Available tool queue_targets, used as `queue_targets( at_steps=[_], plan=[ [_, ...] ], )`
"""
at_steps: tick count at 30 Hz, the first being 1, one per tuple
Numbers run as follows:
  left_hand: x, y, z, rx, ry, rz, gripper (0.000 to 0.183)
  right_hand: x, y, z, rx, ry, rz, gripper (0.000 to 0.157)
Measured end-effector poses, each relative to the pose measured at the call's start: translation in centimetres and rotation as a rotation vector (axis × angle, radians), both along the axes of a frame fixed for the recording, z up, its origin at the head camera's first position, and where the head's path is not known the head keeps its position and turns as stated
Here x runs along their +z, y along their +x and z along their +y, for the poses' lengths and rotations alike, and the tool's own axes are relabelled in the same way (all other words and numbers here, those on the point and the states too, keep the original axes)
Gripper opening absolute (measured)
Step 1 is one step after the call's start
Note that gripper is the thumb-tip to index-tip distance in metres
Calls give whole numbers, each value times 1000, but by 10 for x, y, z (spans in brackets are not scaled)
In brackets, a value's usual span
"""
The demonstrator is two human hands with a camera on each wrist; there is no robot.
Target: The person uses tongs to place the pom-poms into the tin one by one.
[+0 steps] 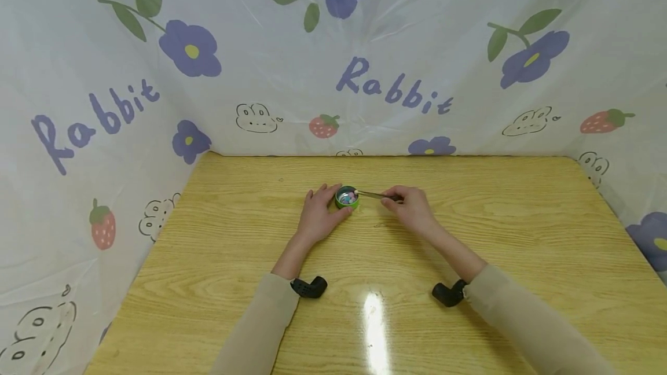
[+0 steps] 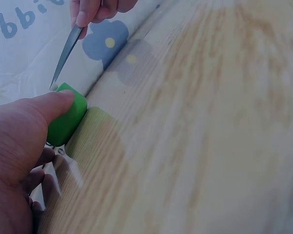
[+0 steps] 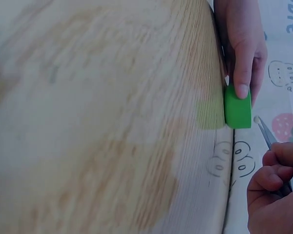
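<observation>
A small round green tin (image 1: 346,197) stands on the wooden table (image 1: 469,236), open at the top, with small pale beads inside. My left hand (image 1: 319,213) holds its side, thumb on the green wall (image 2: 68,117). My right hand (image 1: 410,206) pinches metal tweezers (image 1: 372,194) whose tips reach over the tin's rim. In the right wrist view the tweezers' tips (image 3: 260,124) carry a tiny pale bead just beside the tin (image 3: 237,110). The left wrist view shows the tweezers (image 2: 67,52) coming down toward the tin from above.
A white cloth printed with flowers, strawberries and "Rabbit" (image 1: 391,88) walls the table at the back and both sides. Black wrist camera mounts (image 1: 310,286) sit by each sleeve. A glare spot (image 1: 374,317) lies on the table near me.
</observation>
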State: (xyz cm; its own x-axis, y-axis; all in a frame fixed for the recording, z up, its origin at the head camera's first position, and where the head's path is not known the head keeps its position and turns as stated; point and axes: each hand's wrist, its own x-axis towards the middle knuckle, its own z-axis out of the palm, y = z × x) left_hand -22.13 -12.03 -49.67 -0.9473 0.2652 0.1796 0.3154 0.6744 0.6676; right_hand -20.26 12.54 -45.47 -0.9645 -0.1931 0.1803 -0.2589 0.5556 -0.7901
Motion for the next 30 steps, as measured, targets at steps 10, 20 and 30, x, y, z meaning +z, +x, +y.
queue_targets(
  at_steps=[10,20,30],
  plan=[
    [3,1,0,-1,-18,7,67,2,-1,-11,12,-3,-21,15],
    [3,1,1,-1,-17,3,67,1,-2,-13,38,-17,-42,16],
    [2,0,0,1,-20,-11,67,-1,-3,-10,9,-22,-86,18]
  ],
)
